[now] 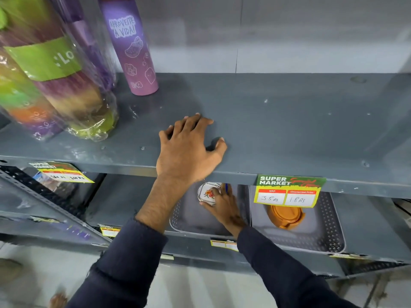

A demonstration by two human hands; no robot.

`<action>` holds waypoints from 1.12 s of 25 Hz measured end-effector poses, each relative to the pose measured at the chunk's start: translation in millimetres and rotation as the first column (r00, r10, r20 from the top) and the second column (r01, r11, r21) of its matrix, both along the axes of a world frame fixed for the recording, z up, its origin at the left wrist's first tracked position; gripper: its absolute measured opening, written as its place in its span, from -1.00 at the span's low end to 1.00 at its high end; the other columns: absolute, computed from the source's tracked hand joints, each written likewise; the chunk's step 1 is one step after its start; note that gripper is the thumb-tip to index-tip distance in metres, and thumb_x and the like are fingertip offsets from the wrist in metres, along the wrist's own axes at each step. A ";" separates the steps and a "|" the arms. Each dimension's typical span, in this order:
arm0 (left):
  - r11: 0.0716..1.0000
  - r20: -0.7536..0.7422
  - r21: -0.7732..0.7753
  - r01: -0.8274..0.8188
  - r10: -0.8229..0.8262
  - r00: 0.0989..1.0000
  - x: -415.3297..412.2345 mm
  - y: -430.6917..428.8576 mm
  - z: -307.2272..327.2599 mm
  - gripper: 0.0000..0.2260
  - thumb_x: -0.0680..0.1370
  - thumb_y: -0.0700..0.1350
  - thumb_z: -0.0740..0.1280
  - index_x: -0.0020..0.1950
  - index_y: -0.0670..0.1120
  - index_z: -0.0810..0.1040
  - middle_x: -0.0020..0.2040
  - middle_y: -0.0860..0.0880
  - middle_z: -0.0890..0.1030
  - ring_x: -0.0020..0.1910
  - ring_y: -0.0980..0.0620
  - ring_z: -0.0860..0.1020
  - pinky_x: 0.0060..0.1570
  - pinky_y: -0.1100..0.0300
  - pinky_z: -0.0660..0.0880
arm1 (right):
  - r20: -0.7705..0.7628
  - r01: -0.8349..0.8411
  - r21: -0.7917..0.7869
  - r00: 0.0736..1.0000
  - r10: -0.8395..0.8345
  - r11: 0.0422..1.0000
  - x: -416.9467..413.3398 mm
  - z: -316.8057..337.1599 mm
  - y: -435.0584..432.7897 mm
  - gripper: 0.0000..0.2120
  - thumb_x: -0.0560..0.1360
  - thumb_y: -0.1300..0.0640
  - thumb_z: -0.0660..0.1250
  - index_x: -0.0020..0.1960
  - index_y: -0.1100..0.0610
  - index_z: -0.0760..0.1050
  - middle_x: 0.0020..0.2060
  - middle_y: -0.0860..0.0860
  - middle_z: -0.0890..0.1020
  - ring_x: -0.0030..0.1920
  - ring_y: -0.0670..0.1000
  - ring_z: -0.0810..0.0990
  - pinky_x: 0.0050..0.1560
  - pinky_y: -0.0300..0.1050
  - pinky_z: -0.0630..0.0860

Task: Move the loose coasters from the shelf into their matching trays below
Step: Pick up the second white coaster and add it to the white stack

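- Dark sleeves (124, 263) reach up from the bottom edge, one on each forearm.
- Left hand (189, 150) lies palm-down on the grey upper shelf (289, 121), fingers spread and flat, gripping nothing.
- Right hand (224, 207) reaches under that shelf into the left grey tray (189, 225), its fingers closed around the edge of a white coaster (208, 193) with a red and orange floral print.
- That coaster is held tilted above the tray floor, partly hidden by the shelf lip; whether it touches the tray cannot be told.
- Just beside, in the right grey tray (329, 230), sits a stack of orange coasters (285, 216), partly covered by a hanging price label (289, 190) reading "SUPER MARKET".
- On the upper shelf, far left, stand a purple bottle (133, 52) and plastic-wrapped multicoloured bottles (51, 81), well apart from the left hand.
- No loose coaster shows on the visible part of the upper shelf.
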State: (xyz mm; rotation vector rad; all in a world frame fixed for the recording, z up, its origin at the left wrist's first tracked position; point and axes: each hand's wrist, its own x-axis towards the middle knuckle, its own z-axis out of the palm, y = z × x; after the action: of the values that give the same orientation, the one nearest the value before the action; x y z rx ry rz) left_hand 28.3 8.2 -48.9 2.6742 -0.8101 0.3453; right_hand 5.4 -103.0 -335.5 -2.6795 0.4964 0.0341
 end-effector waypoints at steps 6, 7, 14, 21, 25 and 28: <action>1.000 0.009 -0.007 -0.003 0.003 1.000 -0.3 -0.6 -1.0 -0.48 0.51 0.26 0.14 0.43 0.11 0.41 0.52 0.08 0.37 0.50 0.00 0.29 0.43 -0.05 0.13 | -0.009 -0.015 0.062 1.000 0.016 0.998 -2.0 0.6 -9.2 -0.42 0.57 -0.14 0.32 0.45 0.19 0.39 0.50 0.24 0.28 0.51 0.28 0.22 0.51 0.11 0.30; 1.000 0.007 -0.005 -0.005 0.005 1.000 -0.6 -0.6 -1.2 -0.48 0.51 0.26 0.14 0.43 0.11 0.41 0.52 0.08 0.37 0.50 0.00 0.28 0.43 -0.04 0.12 | -0.001 -0.019 0.072 1.000 0.020 0.997 -2.6 2.1 -11.4 -0.45 0.59 -0.10 0.31 0.46 0.20 0.38 0.51 0.24 0.27 0.51 0.27 0.23 0.52 0.08 0.28; 1.000 0.001 -0.013 -0.016 0.016 1.000 -0.7 -1.3 -1.0 -0.51 0.52 0.25 0.17 0.42 0.12 0.41 0.52 0.09 0.37 0.48 0.00 0.30 0.43 -0.03 0.13 | -0.006 0.052 0.090 0.999 -0.052 0.995 6.5 8.8 -8.6 -0.16 0.32 -0.18 0.53 0.45 0.13 0.29 0.44 0.18 0.33 0.41 0.31 0.30 0.36 0.15 0.44; 1.000 0.003 -0.004 -0.016 0.016 1.000 -0.3 -1.6 -0.2 -0.49 0.50 0.26 0.17 0.41 0.11 0.42 0.50 0.07 0.40 0.45 -0.03 0.34 0.39 -0.04 0.15 | -0.089 -0.129 0.009 0.988 0.129 0.992 23.4 -8.5 -26.5 0.02 0.29 -0.15 0.59 0.59 -0.15 0.10 0.49 0.09 0.24 0.34 0.32 0.34 0.27 0.26 0.52; 1.000 0.004 -0.001 -0.016 0.017 1.000 -0.5 -0.7 -0.8 -0.49 0.51 0.26 0.17 0.42 0.11 0.41 0.51 0.07 0.39 0.45 -0.03 0.34 0.40 -0.04 0.15 | -0.083 -0.135 -0.034 0.988 0.132 0.990 13.4 -19.1 -20.5 -0.03 0.36 -0.16 0.53 0.61 -0.15 0.07 0.57 0.14 0.14 0.34 0.36 0.34 0.33 0.22 0.49; 1.000 -0.003 0.011 -0.002 0.003 1.000 -0.2 0.0 0.3 -0.49 0.52 0.27 0.15 0.43 0.11 0.40 0.52 0.06 0.37 0.46 -0.03 0.33 0.40 -0.05 0.15 | -0.141 -0.145 -0.018 0.980 0.141 0.989 9.7 -11.8 -17.7 0.02 0.37 -0.16 0.54 0.62 -0.16 -0.03 0.62 0.13 0.01 0.45 0.40 0.24 0.38 0.27 0.40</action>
State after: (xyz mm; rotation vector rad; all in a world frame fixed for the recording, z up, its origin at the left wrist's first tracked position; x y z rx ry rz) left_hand 28.1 8.2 -48.6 2.6852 -0.8099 0.3378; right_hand 15.2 -120.7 -347.3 -2.7484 0.3476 0.2599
